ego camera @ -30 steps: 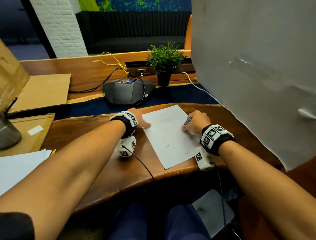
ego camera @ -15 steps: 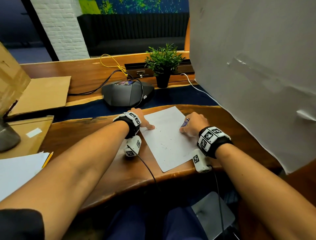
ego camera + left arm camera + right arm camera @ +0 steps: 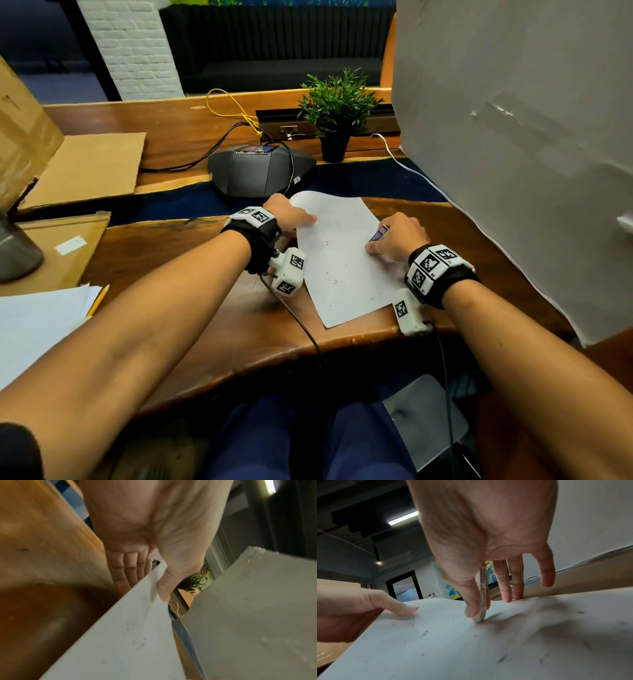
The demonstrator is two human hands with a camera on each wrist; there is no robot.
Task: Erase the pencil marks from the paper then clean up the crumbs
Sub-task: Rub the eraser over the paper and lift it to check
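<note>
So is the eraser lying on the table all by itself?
No, the right hand pinches the eraser and presses its tip down on the paper.

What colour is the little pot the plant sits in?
Black, seen best in the head view: the pot holds a green plant.

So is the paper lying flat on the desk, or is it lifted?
Partly lifted: the left hand raises the paper's left edge off the desk, thumb above, fingers beneath.
</note>
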